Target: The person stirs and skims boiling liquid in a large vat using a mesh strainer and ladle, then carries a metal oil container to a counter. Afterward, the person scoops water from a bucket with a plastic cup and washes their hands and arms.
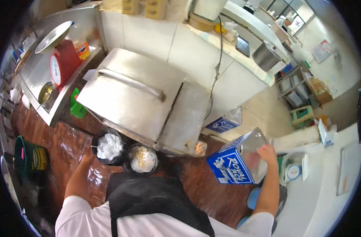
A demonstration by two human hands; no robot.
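My right hand (266, 153) is closed at the top of a square blue and silver tin can (232, 164), which tilts over the floor on the right. My left hand (85, 159) is against the near left side of a black round tub (96, 152); its fingers are mostly hidden, so its grip is unclear. Crumpled white plastic (109, 146) fills that tub. Touching or close beside it is a second dark container (153, 168) with a pale bundle and yellowish strands inside.
A big stainless steel chest with a bar handle (141, 79) stands ahead. On the left steel counter are a red dial scale (64, 65) and a metal bowl (48, 94). A dark green bucket (28, 156) stands left, another blue tin (225, 121) beyond mine. People work far off.
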